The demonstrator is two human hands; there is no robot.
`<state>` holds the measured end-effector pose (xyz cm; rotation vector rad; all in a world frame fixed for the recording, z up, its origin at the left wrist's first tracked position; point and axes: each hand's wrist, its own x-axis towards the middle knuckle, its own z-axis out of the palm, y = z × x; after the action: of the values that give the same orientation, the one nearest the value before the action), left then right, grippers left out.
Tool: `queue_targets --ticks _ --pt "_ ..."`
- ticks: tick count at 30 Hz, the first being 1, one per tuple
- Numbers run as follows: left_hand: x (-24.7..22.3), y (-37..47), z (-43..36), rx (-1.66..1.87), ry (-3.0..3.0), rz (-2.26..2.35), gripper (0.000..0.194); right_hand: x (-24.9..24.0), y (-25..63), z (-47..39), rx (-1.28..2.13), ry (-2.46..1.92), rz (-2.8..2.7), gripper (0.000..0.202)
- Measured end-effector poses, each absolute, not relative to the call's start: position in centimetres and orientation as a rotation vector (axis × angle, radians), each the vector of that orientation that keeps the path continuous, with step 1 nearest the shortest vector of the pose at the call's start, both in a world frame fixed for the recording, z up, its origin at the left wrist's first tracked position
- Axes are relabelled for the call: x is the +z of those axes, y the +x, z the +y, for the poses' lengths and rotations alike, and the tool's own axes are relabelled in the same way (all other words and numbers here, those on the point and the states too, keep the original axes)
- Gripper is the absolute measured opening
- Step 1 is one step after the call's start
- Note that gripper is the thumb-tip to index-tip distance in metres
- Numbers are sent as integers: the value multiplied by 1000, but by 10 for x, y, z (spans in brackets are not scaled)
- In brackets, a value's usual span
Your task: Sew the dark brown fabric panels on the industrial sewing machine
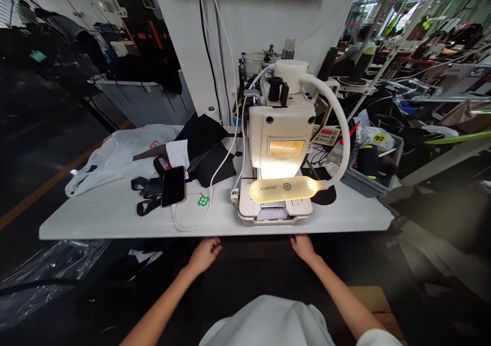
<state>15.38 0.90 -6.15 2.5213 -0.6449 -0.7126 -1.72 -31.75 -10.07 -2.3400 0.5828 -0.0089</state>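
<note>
My left hand (206, 254) is just below the front edge of the white table (126, 228), its fingers curled; what they hold, if anything, is too dark to make out. My right hand (303, 245) is at the same edge farther right, its fingertips partly hidden under the tabletop. Between and beyond them stands a white sewing machine (282, 121) with a lit lamp (284, 188) across its front. Left of the machine lie a phone (173, 186) on a white cable, a green flower charm (203, 199), dark straps (149, 190) and black fabric (205, 146).
A clear plastic bag (115, 151) covers the table's left end. At the right end sits a grey bin (370, 174) with spools, near a control box (327, 135). A thread stand (356, 87) rises behind it. Other people are in the background on both sides.
</note>
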Motion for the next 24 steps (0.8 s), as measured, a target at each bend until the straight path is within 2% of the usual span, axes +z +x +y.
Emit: queue_targets --ticks 3,5,8,10,14,19,21,22,24 --pt "-78 100 3 -814 2444 -884 15 -100 -49 -273 100 -2382 391 11" --pt "-85 79 4 -806 2452 -923 2 -100 -67 -252 151 -2395 325 10" --pt "-88 72 8 -776 2457 -915 18 -99 -82 -233 190 -2402 321 17" --pt "-83 73 11 -764 2430 -897 20 -96 -84 -225 202 -2394 321 27" --pt "-49 58 18 -793 2347 -823 23 -81 -77 -203 175 -2363 320 60" --pt "14 15 16 -998 2133 -774 25 -60 -83 -185 201 -2205 286 39" --pt "25 8 13 -1090 2095 -758 20 -45 -96 -206 183 -2138 415 35" --pt "25 9 13 -1130 2112 -768 26 -34 -106 -226 158 -2107 492 36" --pt "18 17 15 -1189 2206 -841 38 -6 -134 -284 -169 -1930 885 35"
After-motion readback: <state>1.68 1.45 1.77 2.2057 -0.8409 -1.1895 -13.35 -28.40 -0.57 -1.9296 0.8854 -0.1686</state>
